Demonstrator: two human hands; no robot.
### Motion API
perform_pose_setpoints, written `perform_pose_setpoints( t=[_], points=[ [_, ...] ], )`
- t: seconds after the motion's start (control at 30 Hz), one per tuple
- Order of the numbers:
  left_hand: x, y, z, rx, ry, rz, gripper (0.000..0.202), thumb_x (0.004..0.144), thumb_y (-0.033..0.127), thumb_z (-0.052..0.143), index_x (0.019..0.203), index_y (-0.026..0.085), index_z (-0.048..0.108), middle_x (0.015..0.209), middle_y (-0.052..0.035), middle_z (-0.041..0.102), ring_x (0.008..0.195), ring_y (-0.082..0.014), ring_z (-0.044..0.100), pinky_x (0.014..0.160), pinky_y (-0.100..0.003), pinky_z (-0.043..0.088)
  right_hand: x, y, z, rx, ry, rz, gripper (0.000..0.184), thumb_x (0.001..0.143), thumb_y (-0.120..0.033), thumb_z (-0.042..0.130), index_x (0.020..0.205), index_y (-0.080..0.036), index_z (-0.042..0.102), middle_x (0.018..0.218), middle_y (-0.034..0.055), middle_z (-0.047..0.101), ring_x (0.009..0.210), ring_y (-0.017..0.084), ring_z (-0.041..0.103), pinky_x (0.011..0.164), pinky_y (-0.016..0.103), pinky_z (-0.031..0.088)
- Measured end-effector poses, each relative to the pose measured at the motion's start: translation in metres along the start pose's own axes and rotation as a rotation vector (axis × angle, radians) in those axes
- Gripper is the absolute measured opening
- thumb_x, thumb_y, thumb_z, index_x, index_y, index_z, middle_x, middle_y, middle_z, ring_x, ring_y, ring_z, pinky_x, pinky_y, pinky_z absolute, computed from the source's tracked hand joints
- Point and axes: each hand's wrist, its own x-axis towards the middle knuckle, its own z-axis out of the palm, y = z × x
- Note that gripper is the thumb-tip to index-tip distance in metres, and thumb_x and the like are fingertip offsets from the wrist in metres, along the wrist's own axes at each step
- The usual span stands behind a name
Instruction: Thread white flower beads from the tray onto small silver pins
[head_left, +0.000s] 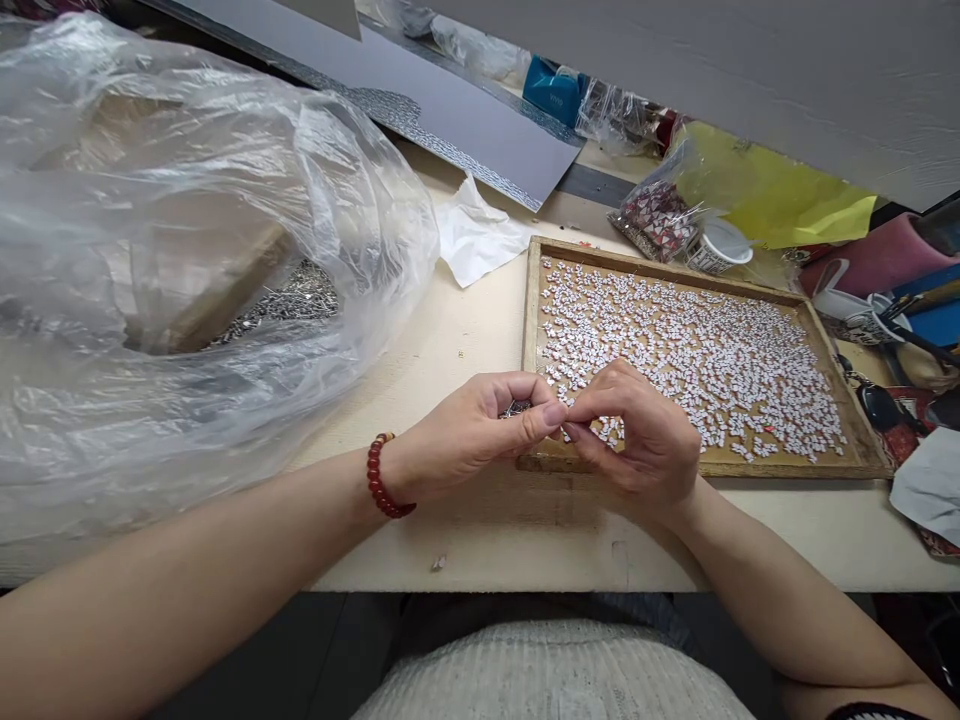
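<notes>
My left hand [499,420], with a red bead bracelet [381,478] at its wrist, is closed around a few small silvery metal pieces [516,408] that show inside the curled fingers. Thumb and forefinger of my right hand [637,425] are pinched together, touching the left fingertips. Whatever sits between the fingertips is too small to make out. Both hands are over the near left corner of a shallow wooden tray [705,469]. Many tiny white flower-like pieces [675,340] lie spread across its bottom.
At the left, a large clear plastic bag [360,200] covers a wooden box [229,285] with small metal parts [289,300]. White tissue [480,235] lies behind the hands. A paper cup [720,245] and a bag of red pieces [660,210] stand beyond the tray.
</notes>
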Motion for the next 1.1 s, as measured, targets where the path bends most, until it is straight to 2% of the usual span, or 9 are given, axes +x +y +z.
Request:
perform_pose_setpoints(
  t=[0.5,1.1],
  points=[
    [0.0006,-0.0029,-0.0016,-0.064,-0.023,0.006,0.031,0.082,0.042,0.059,0.072,0.013,0.052,0.054,0.007,0.037,0.049,-0.0016,0.029,0.047,-0.016,0.024,-0.0021,-0.0006,0.0008,0.028,-0.013,0.082,0.007,0.085,-0.012,0.057,0.087,-0.018,0.061,0.071,0.002,0.063,0.065,0.014,0.054,0.064,0.031,0.043],
    [0.0009,-0.002,-0.0014,-0.078,-0.018,-0.001,0.03,0.081,0.038,0.062,0.072,0.012,0.051,0.054,0.0076,0.038,0.049,-0.0007,0.031,0.047,-0.014,0.025,-0.0029,0.0008,0.0021,0.021,0.01,0.063,0.007,0.084,-0.01,0.06,0.087,-0.016,0.061,0.071,0.0032,0.064,0.066,0.014,0.054,0.062,0.032,0.043]
  ],
)
